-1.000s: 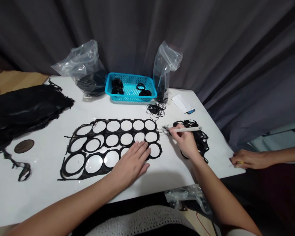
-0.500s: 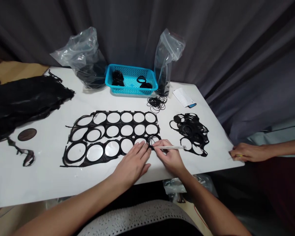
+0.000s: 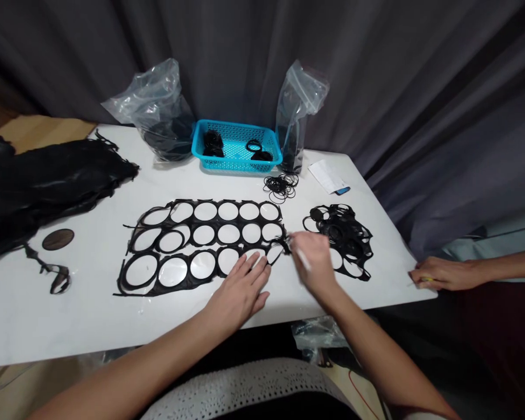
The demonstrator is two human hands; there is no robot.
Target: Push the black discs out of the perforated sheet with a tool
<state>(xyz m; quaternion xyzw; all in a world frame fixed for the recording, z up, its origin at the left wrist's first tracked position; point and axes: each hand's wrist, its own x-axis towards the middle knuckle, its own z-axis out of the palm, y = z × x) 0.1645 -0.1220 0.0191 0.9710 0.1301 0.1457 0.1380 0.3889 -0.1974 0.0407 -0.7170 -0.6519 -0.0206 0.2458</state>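
Note:
A black sheet with rows of round cut-outs lies flat on the white table. My left hand rests on its lower right part, fingers stretched out and palm down. Just right of that corner, my right hand is closed around a slim white pen-like tool, whose tip is blurred. Thin black strands bunch up at this hand's fingertips, by the last ring of the bottom row; whether the fingers pinch them too is unclear. A tangled pile of black ring scraps lies beyond the right hand.
At the back stands a blue basket holding black rings, between two clear plastic bags. Thin black loops lie before it. Black sheets are heaped left, near a dark disc. Another person's hand holds a yellow tool at the right corner.
My right hand has moved up and slightly right with the white tool, which has tilted steeper. Black strands at the last ring have shifted upward. My left hand stays on the sheet.

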